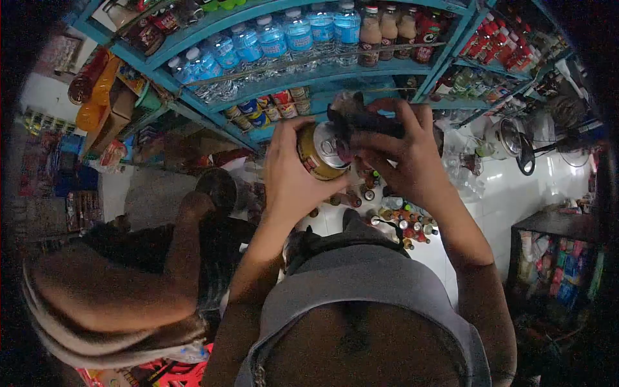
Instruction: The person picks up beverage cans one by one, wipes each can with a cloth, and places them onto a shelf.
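Observation:
My left hand (288, 169) is wrapped around a gold drink can (316, 161), with its silver top tilted toward my right hand. The can is held up in front of the shelves, and its pull tab shows. In my right hand (412, 155) is a dark, soft-looking cloth (371, 124), bunched between the fingers and right at the edge of the can's top. Part of the can's rim is hidden behind the cloth and fingers.
Water bottles (298, 39) and brown drink bottles (388, 33) line a blue shelf (348, 77) ahead, with small cans (267, 111) below. Several bottles (406, 229) stand on the white floor. Another person (122, 284) is close at my left. A dark cabinet (561, 222) stands right.

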Demonstrator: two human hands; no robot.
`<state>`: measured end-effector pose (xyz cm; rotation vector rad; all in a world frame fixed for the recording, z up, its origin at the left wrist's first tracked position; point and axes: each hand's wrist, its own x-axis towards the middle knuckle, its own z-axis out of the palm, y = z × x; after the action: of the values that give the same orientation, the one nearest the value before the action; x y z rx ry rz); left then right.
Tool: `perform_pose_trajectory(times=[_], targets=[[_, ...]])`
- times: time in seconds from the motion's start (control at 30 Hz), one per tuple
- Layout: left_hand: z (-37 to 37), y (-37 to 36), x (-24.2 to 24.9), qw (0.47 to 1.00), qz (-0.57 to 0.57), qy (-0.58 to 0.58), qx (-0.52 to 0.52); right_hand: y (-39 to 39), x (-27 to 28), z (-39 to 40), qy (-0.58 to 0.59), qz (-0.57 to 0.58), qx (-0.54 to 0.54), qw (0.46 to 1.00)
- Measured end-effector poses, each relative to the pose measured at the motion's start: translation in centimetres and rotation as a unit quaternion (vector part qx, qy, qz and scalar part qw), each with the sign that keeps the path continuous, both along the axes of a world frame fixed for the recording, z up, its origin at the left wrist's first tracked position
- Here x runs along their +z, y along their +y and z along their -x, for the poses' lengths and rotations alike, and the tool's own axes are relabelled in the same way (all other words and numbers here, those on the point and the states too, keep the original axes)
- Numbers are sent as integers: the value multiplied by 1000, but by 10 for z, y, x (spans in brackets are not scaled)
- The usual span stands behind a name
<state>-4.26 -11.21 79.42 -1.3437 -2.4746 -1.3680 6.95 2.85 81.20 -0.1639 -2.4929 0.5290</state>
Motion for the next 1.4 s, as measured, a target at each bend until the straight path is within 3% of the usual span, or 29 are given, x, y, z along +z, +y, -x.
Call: perform_pose_trajectory(times=[0.17, 0.23, 0.3, 0.47, 0.6, 0.67, 0.7, 0.73, 0.77, 0.8, 0.93, 1.0, 1.03, 1.1, 1.13, 1.2, 1.4], targets=[[0, -5, 0, 1000, 2, 4, 2, -15, 11, 2, 2, -15, 80, 997], [-3, -7, 2, 996, 17, -81, -15, -19, 12, 8, 15, -25, 80, 996], [-5, -9, -4, 997, 16, -77, -26, -22, 13, 16, 30, -35, 81, 996], [-17, -17, -7, 994, 79, 18, -67, -24, 8, 35, 76, -47, -7, 996], [-20, -25, -2, 998, -11, -23, -64, -16, 7, 30, 71, -10, -4, 997], [-17, -31, -1, 993, -71, -33, -89, -1, -1, 26, 130, 227, 17, 965], [-17, -36, -1, 992, -77, -53, -87, 2, 1, 19, 129, 226, 18, 965], [-16, -38, -1, 992, -77, -53, -85, 4, 5, 12, 151, 417, 7, 896], [-15, -40, -2, 989, -107, -37, -93, 3, 7, 6, 167, 591, -5, 789], [-14, -42, -3, 985, -137, -20, -102, 2, 6, 2, 167, 591, -4, 789], [-14, -48, -3, 981, -149, -3, -125, -16, 12, -14, 208, 508, 4, 836], [-14, -51, -5, 982, -141, -14, -129, -25, 16, -22, 185, 339, 32, 922], [-14, -51, -4, 981, -140, -13, -131, -33, 20, -25, 186, 339, 31, 922], [-14, -52, -2, 982, -156, -40, -97, -53, 32, -27, 126, 138, 5, 982], [-14, -51, -4, 982, -156, -39, -99, -61, 35, -26, 126, 138, 4, 982], [-13, -50, -13, 983, -157, -46, -89, -74, 38, -22, 66, 10, 32, 997], [-13, -55, -5, 996, -78, 25, -25, -70, 39, -2, 32, -5, 31, 999]])
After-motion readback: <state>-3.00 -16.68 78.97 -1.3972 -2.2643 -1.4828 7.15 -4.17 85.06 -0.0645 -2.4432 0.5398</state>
